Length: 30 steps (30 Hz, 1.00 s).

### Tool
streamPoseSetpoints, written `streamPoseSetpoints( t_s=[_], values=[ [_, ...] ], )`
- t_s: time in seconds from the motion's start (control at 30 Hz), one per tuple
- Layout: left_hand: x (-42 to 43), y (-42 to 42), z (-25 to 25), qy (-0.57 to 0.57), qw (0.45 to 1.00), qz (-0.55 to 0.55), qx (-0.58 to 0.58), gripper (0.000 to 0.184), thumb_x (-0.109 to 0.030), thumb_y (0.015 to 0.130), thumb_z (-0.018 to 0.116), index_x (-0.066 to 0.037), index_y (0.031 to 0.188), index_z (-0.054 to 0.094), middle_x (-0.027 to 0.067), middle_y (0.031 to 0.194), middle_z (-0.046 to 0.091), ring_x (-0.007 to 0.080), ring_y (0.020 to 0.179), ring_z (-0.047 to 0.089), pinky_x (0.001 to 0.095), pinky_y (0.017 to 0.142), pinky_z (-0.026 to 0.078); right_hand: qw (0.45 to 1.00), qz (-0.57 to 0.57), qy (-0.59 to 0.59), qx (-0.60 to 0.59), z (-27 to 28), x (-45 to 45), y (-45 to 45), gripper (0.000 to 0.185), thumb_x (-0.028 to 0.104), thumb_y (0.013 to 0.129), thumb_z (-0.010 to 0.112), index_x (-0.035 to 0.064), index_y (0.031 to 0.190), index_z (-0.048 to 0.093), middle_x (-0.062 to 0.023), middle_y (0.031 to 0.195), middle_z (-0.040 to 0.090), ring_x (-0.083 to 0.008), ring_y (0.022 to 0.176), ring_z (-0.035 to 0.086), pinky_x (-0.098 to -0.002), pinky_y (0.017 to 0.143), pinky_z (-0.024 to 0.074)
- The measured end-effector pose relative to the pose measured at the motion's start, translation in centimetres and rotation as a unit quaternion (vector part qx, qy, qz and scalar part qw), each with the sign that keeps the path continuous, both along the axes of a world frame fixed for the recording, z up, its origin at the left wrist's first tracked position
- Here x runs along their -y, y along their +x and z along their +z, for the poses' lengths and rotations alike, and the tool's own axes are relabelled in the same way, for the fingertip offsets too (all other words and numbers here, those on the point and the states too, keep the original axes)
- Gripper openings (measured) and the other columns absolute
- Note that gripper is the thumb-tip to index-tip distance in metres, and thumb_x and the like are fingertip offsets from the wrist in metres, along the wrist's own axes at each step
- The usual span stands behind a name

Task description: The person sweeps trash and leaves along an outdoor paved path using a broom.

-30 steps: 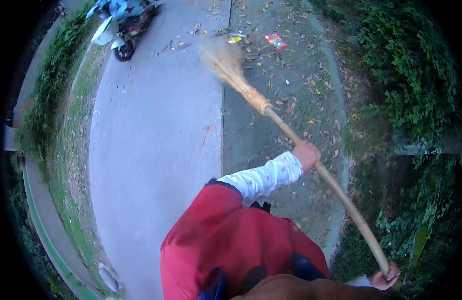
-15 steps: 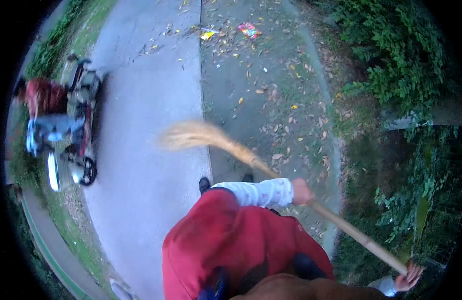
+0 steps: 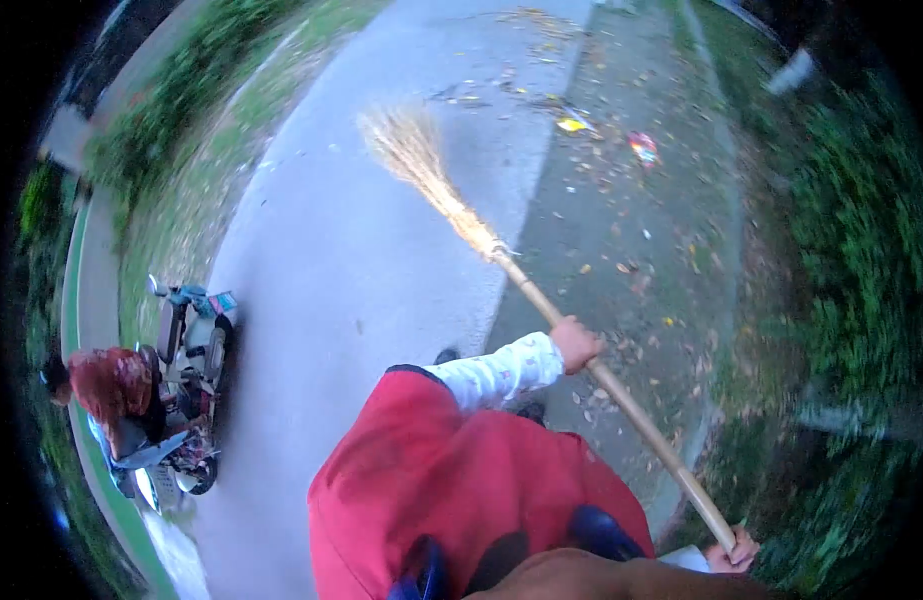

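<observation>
A long-handled straw broom [image 3: 448,207] slants across the view, its bristles over the pale paved path and its wooden handle running down to the lower right. Around the middle of the handle, my left hand [image 3: 577,344] is closed, the arm in a white patterned sleeve. My right hand [image 3: 736,552] grips the handle's far end, low on the right. The bristle tips are blurred, and I cannot tell whether they touch the ground.
A person in a dark red top [image 3: 111,385] is beside a motorbike [image 3: 196,350] at the path's left edge. Dry leaves, a yellow wrapper [image 3: 571,125] and a red wrapper [image 3: 643,149] lie ahead on the right. Green bushes [image 3: 861,250] border the right side.
The broom's bristles have swung forward, away from me, with both hands still on the handle. The view has turned left, so wrappers appear farther right and the motorbike sits lower.
</observation>
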<state>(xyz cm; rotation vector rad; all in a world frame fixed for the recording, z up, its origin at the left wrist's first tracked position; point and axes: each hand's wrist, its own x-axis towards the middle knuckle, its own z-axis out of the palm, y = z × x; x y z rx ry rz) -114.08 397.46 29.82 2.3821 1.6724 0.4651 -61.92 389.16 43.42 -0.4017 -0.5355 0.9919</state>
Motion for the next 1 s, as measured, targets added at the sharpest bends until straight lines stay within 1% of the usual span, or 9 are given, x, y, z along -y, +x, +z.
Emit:
streamPoseSetpoints(
  t_s=[0.13,0.27,0.5,0.53,0.6,0.73,0.77,0.87,1.0],
  values=[
    [7.7,-17.3,-4.9,-0.059,0.988,0.141,-0.006,0.024,-0.019,0.056,0.068,-0.017,0.078,0.058,0.0022,0.07,0.059,0.0222,0.074,0.059,0.04,0.068,0.042,0.972,0.234,0.037,0.013,-2.1,-9.0,-19.5,0.018,0.017,0.077,0.048,0.0124,0.071,0.032,0.0042,0.049,0.027,-0.0117,0.049,0.033,-0.0324,0.062,0.0347],
    [19.5,-27.4,-12.9,-0.102,0.935,0.34,-0.008,0.021,-0.018,0.056,0.065,-0.015,0.076,0.058,0.0034,0.065,0.057,0.0244,0.07,0.059,0.041,0.065,0.041,0.924,0.376,-0.071,0.025,-5.8,-14.6,-38.5,0.018,0.017,0.084,0.046,0.0148,0.072,0.033,0.005,0.049,0.03,-0.0072,0.045,0.032,-0.0297,0.062,0.0351],
    [38.1,-41.8,-14.7,-0.099,0.729,0.674,0.071,0.016,-0.013,0.06,0.064,-0.01,0.072,0.054,0.0092,0.068,0.058,0.0292,0.07,0.059,0.0412,0.065,0.044,0.568,0.821,-0.011,0.047,-9.7,-18.8,-86.2,0.029,0.017,0.083,0.058,0.0147,0.071,0.032,0.0037,0.051,0.032,-0.0082,0.051,0.036,-0.0301,0.069,0.0357],
    [27.7,-43.9,-13.2,-0.103,0.686,0.717,0.071,0.016,-0.012,0.06,0.064,-0.01,0.073,0.054,0.0092,0.068,0.058,0.0294,0.07,0.06,0.0414,0.065,0.044,0.527,0.848,-0.027,0.05,-8.0,-29.4,-93.2,0.029,0.016,0.083,0.058,0.0148,0.07,0.032,0.0037,0.051,0.032,-0.0082,0.051,0.036,-0.0299,0.068,0.0354],
    [32.8,-51.1,-15.0,-0.125,0.608,0.78,0.08,0.015,-0.011,0.061,0.064,-0.01,0.073,0.054,0.0093,0.068,0.059,0.0297,0.071,0.06,0.0416,0.066,0.045,0.422,0.906,0.001,0.01,-11.0,-24.0,-111.3,0.027,0.014,0.083,0.056,0.0151,0.069,0.032,0.0039,0.051,0.032,-0.0079,0.051,0.035,-0.0285,0.065,0.0344],
    [30.8,-57.7,-16.1,-0.223,0.453,0.856,0.116,0.024,-0.018,0.061,0.063,-0.014,0.083,0.058,0.0099,0.076,0.062,0.0296,0.076,0.061,0.0447,0.072,0.044,0.299,0.953,-0.046,0.023,-12.6,-20.5,-133.1,0.025,0.012,0.078,0.057,0.0145,0.068,0.033,0.0033,0.051,0.032,-0.0094,0.051,0.037,-0.0285,0.064,0.036],
    [34.4,-55.5,-14.9,-0.21,0.418,0.874,0.131,0.024,-0.018,0.062,0.063,-0.016,0.085,0.058,0.0092,0.079,0.063,0.0287,0.077,0.061,0.0454,0.073,0.044,0.268,0.963,-0.016,0.035,-8.9,-13.8,-133.7,0.025,0.013,0.077,0.057,0.0142,0.068,0.034,0.0032,0.051,0.033,-0.0101,0.052,0.037,-0.0288,0.064,0.0363],
    [35.6,-50.8,-17.3,-0.204,0.342,0.905,0.151,0.02,-0.017,0.065,0.061,-0.014,0.085,0.059,0.0106,0.082,0.063,0.0298,0.081,0.061,0.0432,0.072,0.046,0.207,0.977,0.012,0.051,-9.2,-8.2,-132.5,0.022,0.013,0.077,0.057,0.0123,0.069,0.037,0.0011,0.054,0.037,-0.0131,0.056,0.041,-0.034,0.072,0.041],
    [30.3,-48.4,-19.8,-0.168,0.303,0.926,0.148,0.016,-0.016,0.068,0.059,-0.014,0.083,0.06,0.0107,0.081,0.063,0.0314,0.082,0.06,0.0435,0.073,0.045,0.178,0.98,0.066,0.061,-8.6,-12.2,-128.0,0.02,0.013,0.077,0.058,0.0107,0.071,0.039,-0.0017,0.057,0.04,-0.0162,0.061,0.045,-0.0397,0.082,0.0422]
  ],
)
